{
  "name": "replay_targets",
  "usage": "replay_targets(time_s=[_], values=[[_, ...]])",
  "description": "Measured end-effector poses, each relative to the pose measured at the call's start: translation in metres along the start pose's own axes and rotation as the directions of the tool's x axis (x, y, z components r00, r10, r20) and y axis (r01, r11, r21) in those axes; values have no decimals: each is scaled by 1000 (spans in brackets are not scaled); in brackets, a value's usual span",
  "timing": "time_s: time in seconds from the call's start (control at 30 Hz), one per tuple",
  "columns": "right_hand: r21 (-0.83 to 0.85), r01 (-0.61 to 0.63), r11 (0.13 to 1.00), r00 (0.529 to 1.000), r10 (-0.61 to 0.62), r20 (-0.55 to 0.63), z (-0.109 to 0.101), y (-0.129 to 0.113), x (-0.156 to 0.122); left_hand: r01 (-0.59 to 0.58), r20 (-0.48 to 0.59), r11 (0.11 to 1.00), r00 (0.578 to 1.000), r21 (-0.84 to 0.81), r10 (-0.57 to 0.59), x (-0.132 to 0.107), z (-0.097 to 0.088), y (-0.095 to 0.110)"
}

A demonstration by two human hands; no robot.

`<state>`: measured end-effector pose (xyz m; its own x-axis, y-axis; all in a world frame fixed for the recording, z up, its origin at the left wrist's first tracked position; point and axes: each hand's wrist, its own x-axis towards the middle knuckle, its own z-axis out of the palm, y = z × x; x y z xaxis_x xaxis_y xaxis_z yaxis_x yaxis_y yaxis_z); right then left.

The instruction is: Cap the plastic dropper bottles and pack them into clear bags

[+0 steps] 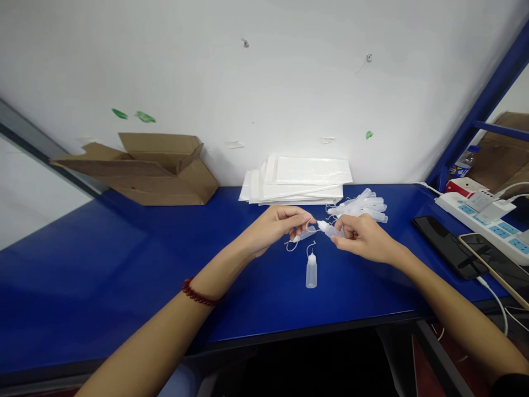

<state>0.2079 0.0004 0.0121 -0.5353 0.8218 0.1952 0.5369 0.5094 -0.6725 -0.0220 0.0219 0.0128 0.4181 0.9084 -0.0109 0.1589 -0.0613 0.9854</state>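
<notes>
My right hand [363, 237] is closed round a small translucent dropper bottle [329, 229], its pointed tip facing left. My left hand [278, 226] pinches the bottle's clear cap piece [305, 235] with its thin loop hanging below, close to the tip. A second dropper bottle [311, 270] stands upright on the blue table [124, 259] just in front of both hands. A red bead bracelet [198, 295] circles my left wrist.
A pile of several more dropper bottles [363, 205] lies behind my right hand. A stack of clear plastic bags [301, 179] rests against the wall. An open cardboard box [152, 168] lies at the back left. Two phones [467, 251] and a power strip [483, 218] sit at the right.
</notes>
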Motion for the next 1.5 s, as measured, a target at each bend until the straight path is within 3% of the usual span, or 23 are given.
replay_targets(time_s=[0.37,0.8,1.23,1.5], values=[[-30,14,999,1000,-15,-11,0,1,3,-66,8,989,998,133,66,-2,1,1],[-97,-18,995,995,27,93,-3,-1,3,-78,89,953,995,292,55,-2,1,-1],[-86,38,996,993,-28,115,-2,0,3,-113,72,954,993,279,96,-2,2,-4],[10,-29,1000,993,28,118,0,-2,1,-155,33,962,988,224,152,-1,5,-4]])
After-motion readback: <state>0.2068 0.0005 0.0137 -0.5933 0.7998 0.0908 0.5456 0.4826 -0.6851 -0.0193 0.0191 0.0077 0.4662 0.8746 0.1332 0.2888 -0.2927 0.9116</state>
